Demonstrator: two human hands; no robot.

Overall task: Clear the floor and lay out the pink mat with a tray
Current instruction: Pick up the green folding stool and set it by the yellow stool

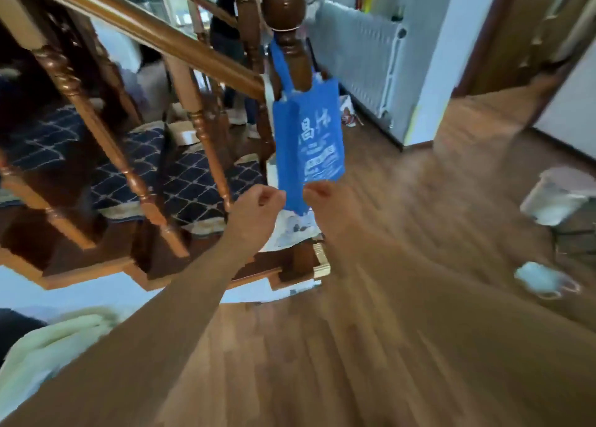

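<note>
Hanging by its handles from the dark turned newel post (283, 4) at the foot of the stairs is a blue bag (309, 136). It is tall, narrow and flat-sided, with white printed characters on its face, and it is clear of the floor (403, 201). Behind its lower end hangs a white printed bag (293, 230). The left hand (254, 213) is at the blue bag's lower left edge with fingers curled. The right hand (332, 204) is at its lower right corner. I cannot tell whether either grip is clamped on the fabric or only touching it.

To the left of the bag, the handrail (145, 30) and balusters fence off the steps, which carry a navy patterned carpet (193, 184). To the right, wooden floor runs open towards a doorway (516, 39). A white radiator (358, 55) lines the wall beyond the post. A pale bin (558, 197) stands at the right edge, and a small white thing with loops (535, 280) lies on the boards nearer, both well apart from the bag.

The right forearm and much of the floor are smeared by motion blur, so the right fingers are unreadable. A person (232, 39) behind the balusters is mostly hidden. A pale cloth (48, 346) is cut off at the lower left.
</note>
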